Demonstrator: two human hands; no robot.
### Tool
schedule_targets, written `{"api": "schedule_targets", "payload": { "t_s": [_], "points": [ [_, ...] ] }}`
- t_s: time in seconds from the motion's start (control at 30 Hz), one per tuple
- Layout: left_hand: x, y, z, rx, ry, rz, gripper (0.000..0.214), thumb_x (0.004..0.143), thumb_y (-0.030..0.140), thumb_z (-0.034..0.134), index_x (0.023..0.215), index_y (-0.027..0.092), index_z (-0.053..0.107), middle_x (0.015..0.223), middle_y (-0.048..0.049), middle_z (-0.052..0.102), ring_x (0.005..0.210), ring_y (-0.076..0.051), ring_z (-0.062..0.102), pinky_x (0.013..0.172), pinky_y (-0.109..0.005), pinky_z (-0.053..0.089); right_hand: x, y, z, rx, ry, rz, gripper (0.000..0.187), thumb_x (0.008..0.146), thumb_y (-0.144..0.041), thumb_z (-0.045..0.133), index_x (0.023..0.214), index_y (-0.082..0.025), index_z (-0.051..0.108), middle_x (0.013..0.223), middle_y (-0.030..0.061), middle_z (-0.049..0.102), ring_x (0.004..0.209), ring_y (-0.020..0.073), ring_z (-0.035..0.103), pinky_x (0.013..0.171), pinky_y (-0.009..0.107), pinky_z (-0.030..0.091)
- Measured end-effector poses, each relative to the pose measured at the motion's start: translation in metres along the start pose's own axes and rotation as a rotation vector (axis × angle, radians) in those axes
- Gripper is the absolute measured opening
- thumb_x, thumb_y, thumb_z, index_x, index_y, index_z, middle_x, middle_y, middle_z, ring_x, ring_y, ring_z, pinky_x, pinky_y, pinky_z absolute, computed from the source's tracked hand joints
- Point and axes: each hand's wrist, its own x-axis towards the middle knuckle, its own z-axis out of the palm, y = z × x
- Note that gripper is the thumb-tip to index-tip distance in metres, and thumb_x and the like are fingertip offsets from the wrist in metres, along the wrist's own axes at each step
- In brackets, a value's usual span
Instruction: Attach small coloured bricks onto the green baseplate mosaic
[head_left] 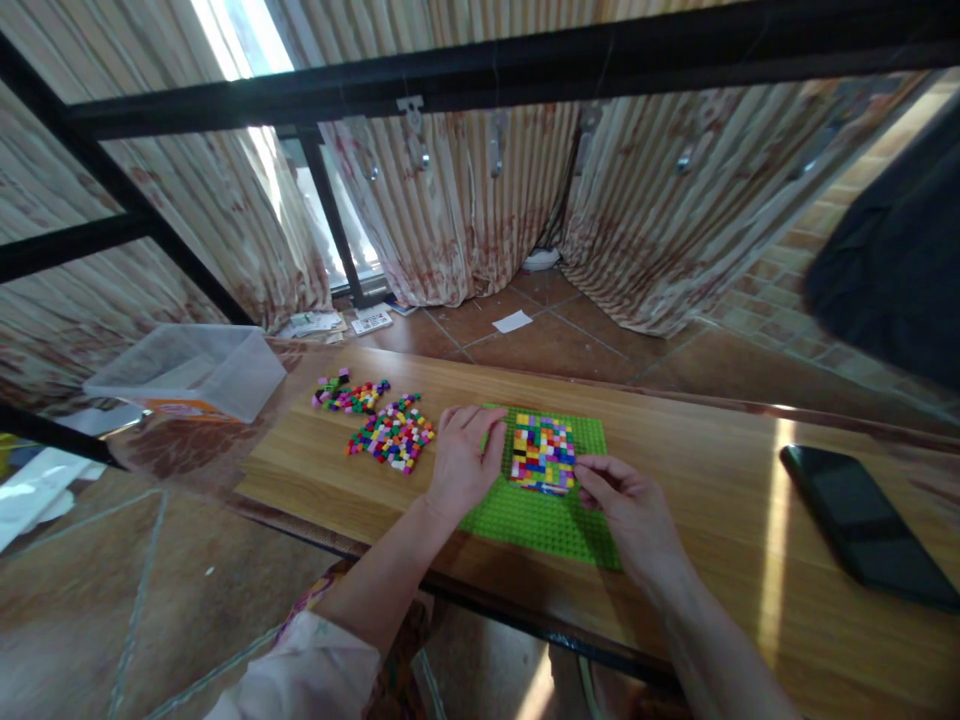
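Note:
A green studded baseplate [540, 525] lies on the wooden table, with a block of multicoloured toy bricks [544, 455] built up on it. My left hand [466, 455] is over the plate's left edge, beside the block. Its fingers are stretched and slightly bent, the thumb a little apart from them, and nothing shows in it. My right hand [626, 500] is at the block's right side. Its thumb and forefinger are pinched together at the edge of the bricks; whatever they hold is too small to make out.
Loose small bricks [394, 435] lie left of the plate, with a second cluster [349, 395] behind them. A clear plastic bin [217, 370] stands at the table's left end. A black phone [862, 520] rests on the right. Black metal bars [487, 75] cross beyond the table, before curtains.

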Motion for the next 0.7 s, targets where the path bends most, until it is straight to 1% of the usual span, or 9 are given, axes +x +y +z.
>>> {"api": "schedule_targets", "payload": {
  "t_s": [0.1,0.2,0.3,0.37,0.43,0.5,0.6,0.7],
  "points": [
    [0.01,-0.023,-0.012,0.081,0.025,-0.104,0.019,0.087,0.019,0.051,0.099,0.02,0.067,0.092,-0.0046,0.072,0.092,-0.019,0.063,0.088,-0.035,0.045,0.0,0.001,-0.001,-0.009,0.004,-0.003,0.039,0.058,-0.049,0.079,0.079,-0.018,0.072,0.064,0.0014,0.065,0.055,0.0111,0.052,0.053,0.025,0.044],
    [0.016,-0.052,-0.027,0.154,-0.023,-0.225,0.019,0.083,0.015,0.052,0.089,0.019,0.07,0.089,-0.0053,0.073,0.085,-0.019,0.065,0.08,-0.033,0.048,0.0,0.002,-0.002,-0.027,0.005,0.0,0.039,0.058,-0.05,0.079,0.079,-0.018,0.072,0.067,0.0023,0.066,0.057,0.012,0.053,0.054,0.025,0.045],
    [0.014,-0.077,-0.043,0.214,-0.062,-0.381,0.021,0.079,0.013,0.052,0.083,0.02,0.071,0.083,-0.0037,0.073,0.077,-0.019,0.065,0.073,-0.031,0.05,0.001,0.003,-0.003,-0.035,0.009,0.01,0.04,0.056,-0.049,0.08,0.08,-0.018,0.072,0.067,0.0025,0.066,0.058,0.0124,0.053,0.055,0.026,0.044],
    [0.011,-0.086,-0.051,0.272,-0.078,-0.442,0.022,0.077,0.012,0.053,0.083,0.022,0.072,0.081,-0.0029,0.073,0.075,-0.019,0.065,0.071,-0.03,0.049,0.002,0.004,-0.003,-0.037,0.009,0.017,0.04,0.056,-0.049,0.08,0.08,-0.018,0.072,0.065,0.0018,0.065,0.058,0.0122,0.052,0.055,0.025,0.044],
    [0.008,-0.089,-0.055,0.332,-0.106,-0.444,0.022,0.075,0.012,0.055,0.084,0.023,0.072,0.085,-0.003,0.074,0.078,-0.02,0.065,0.071,-0.031,0.049,0.002,0.004,-0.003,-0.036,0.007,0.025,0.041,0.055,-0.049,0.08,0.08,-0.018,0.072,0.065,0.0012,0.064,0.058,0.0119,0.052,0.055,0.025,0.044],
    [0.005,-0.086,-0.056,0.374,-0.146,-0.399,0.02,0.075,0.014,0.057,0.084,0.023,0.072,0.09,-0.0037,0.074,0.083,-0.021,0.065,0.074,-0.033,0.048,0.003,0.004,-0.003,-0.032,0.009,0.035,0.041,0.055,-0.05,0.08,0.08,-0.018,0.072,0.065,0.0007,0.065,0.058,0.0115,0.051,0.056,0.025,0.043],
    [0.004,-0.078,-0.052,0.422,-0.2,-0.308,0.018,0.077,0.017,0.059,0.085,0.024,0.073,0.095,-0.0054,0.073,0.09,-0.024,0.064,0.08,-0.038,0.047,0.003,0.005,-0.002,-0.027,0.007,0.048,0.042,0.054,-0.05,0.08,0.08,-0.019,0.072,0.067,0.0004,0.065,0.059,0.0114,0.051,0.057,0.024,0.044],
    [0.004,-0.072,-0.046,0.48,-0.232,-0.272,0.017,0.078,0.019,0.058,0.085,0.024,0.073,0.093,-0.0066,0.072,0.093,-0.028,0.064,0.082,-0.042,0.045,0.002,0.005,-0.003,-0.028,0.002,0.057,0.042,0.054,-0.05,0.08,0.081,-0.019,0.072,0.068,0.0001,0.065,0.06,0.0112,0.052,0.058,0.024,0.044]
  ]
}}
